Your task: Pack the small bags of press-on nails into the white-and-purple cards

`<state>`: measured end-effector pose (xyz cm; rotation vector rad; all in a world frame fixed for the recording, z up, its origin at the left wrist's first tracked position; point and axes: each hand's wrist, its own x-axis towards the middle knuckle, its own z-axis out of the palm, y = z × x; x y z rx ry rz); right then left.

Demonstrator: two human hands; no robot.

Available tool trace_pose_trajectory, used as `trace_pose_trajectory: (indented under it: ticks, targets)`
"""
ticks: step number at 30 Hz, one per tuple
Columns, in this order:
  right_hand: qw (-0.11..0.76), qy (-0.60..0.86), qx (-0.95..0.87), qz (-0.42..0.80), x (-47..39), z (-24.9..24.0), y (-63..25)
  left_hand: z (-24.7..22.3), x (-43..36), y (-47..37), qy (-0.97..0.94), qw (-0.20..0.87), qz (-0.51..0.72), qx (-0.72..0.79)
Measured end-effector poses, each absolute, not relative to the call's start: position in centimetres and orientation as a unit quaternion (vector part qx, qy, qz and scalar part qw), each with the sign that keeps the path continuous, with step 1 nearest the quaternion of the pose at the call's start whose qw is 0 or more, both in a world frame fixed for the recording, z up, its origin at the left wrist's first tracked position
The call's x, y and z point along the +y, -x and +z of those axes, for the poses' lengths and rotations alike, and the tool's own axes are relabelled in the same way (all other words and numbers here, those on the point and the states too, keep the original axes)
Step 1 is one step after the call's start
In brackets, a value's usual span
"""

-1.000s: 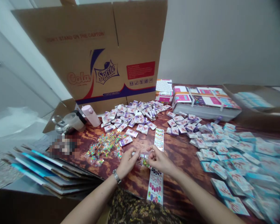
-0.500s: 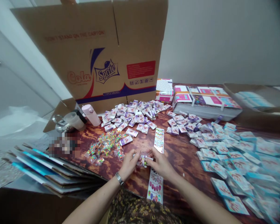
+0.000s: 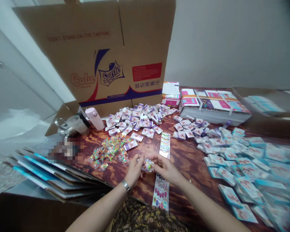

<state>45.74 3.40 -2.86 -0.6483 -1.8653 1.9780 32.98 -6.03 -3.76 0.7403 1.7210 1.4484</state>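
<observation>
My left hand [image 3: 134,170] is closed around the left end of a small white-and-purple box [image 3: 146,165]. At the right end of that box, my right hand [image 3: 166,168] pinches with its fingertips, where bits of green and yellow show, resembling a small clear candy packet; its outline is too small to be sure. Beneath the hands lies a long sticker sheet [image 3: 161,193] with rows of coloured pictures. Left of them is a heap of clear candy packets [image 3: 108,149]. Two similar boxes [image 3: 130,145] lie beyond the hands.
Purple-and-white small boxes [image 3: 137,117] pile up before a large carton [image 3: 116,77]. Many blue-and-white boxes [image 3: 241,164] cover the right side. A pink bottle [image 3: 95,118] stands at the back left. Folded cardboard [image 3: 50,175] leans at the left edge, and wrapped bundles [image 3: 212,106] sit behind.
The hands have barely moved. My right fingers have shifted slightly at the box's right end, and more of the box with its green and yellow bits now shows.
</observation>
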Motion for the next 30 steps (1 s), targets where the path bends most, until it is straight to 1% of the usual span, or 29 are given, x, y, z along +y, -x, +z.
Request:
trace_pose_trajectory:
  ticks: [5, 10, 13, 17, 19, 21, 23, 24, 27, 30]
  targets:
    - [0.183, 0.217, -0.678, 0.679, 3.4, -2.9, -45.7, -3.3, -6.1, -33.5, -0.266, 0.396, 0.590, 0.651]
    - [0.206, 0.249, -0.731, 0.601, 2.9, -2.7, -45.7, -3.0, -6.2, -33.8, -0.271, 0.411, 0.600, 0.630]
    - [0.212, 0.257, -0.756, 0.564, 2.6, -2.7, -45.6, -3.2, -6.3, -33.7, -0.300, 0.401, 0.585, 0.638]
    - [0.203, 0.257, -0.747, 0.579, 3.0, -2.6, -45.7, -2.9, -6.6, -33.2, -0.346, 0.397, 0.531, 0.664]
    - [0.196, 0.261, -0.736, 0.593, 3.5, -2.5, -45.9, -2.3, -6.9, -32.9, -0.411, 0.340, 0.486, 0.693]
    - [0.189, 0.264, -0.731, 0.600, 3.9, -2.4, -46.0, -1.5, -7.3, -32.5, -0.515, 0.237, 0.420, 0.708]
    - [0.182, 0.260, -0.727, 0.609, 4.2, -2.4, -46.0, -1.0, -7.9, -32.4, -0.613, 0.149, 0.341, 0.697]
    - [0.179, 0.255, -0.724, 0.615, 4.2, -2.4, -46.0, -0.9, -8.1, -32.4, -0.647, 0.125, 0.303, 0.689]
    - [0.175, 0.242, -0.705, 0.643, 4.2, -2.5, -45.9, -1.1, -8.4, -32.7, -0.684, 0.105, 0.235, 0.683]
    - [0.161, 0.220, -0.682, 0.678, 4.2, -2.5, -46.0, -1.7, -8.2, -33.0, -0.680, 0.098, 0.229, 0.690]
